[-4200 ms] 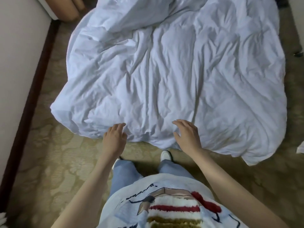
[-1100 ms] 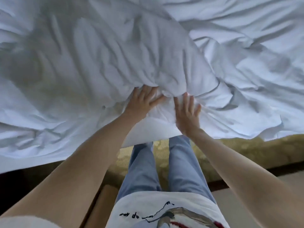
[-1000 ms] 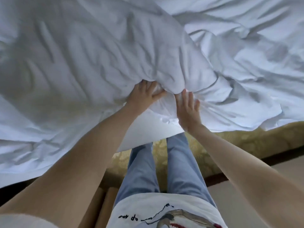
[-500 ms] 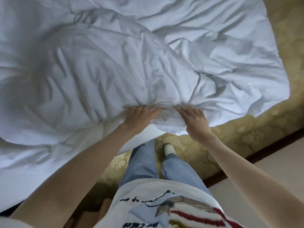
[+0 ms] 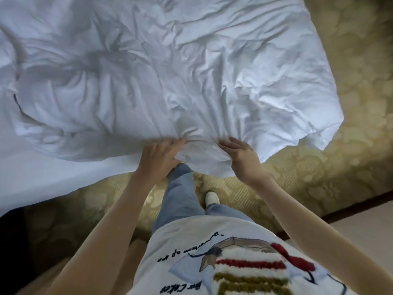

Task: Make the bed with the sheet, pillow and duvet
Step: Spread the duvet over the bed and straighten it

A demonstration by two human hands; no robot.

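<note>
A crumpled white duvet (image 5: pixel 191 71) fills the upper part of the view and hangs over the bed's near edge at the right. My left hand (image 5: pixel 158 159) and my right hand (image 5: pixel 242 158) both grip a bunched fold of the duvet's near edge, close together, with wrinkles fanning out from the grip. A smoother white sheet (image 5: pixel 32 177) shows under the duvet at the lower left. No pillow is in view.
Patterned yellow-green carpet (image 5: pixel 319 177) lies around the bed. A dark skirting strip (image 5: pixel 350 207) and pale wall run along the lower right. My legs in blue jeans and a white shoe (image 5: pixel 211 198) stand by the bed edge. A dark gap (image 5: pixel 12 252) lies at the lower left.
Both hands have pulled the gripped duvet edge toward me and downward. The raised fold has flattened, and more carpet and the duvet's right corner show now.
</note>
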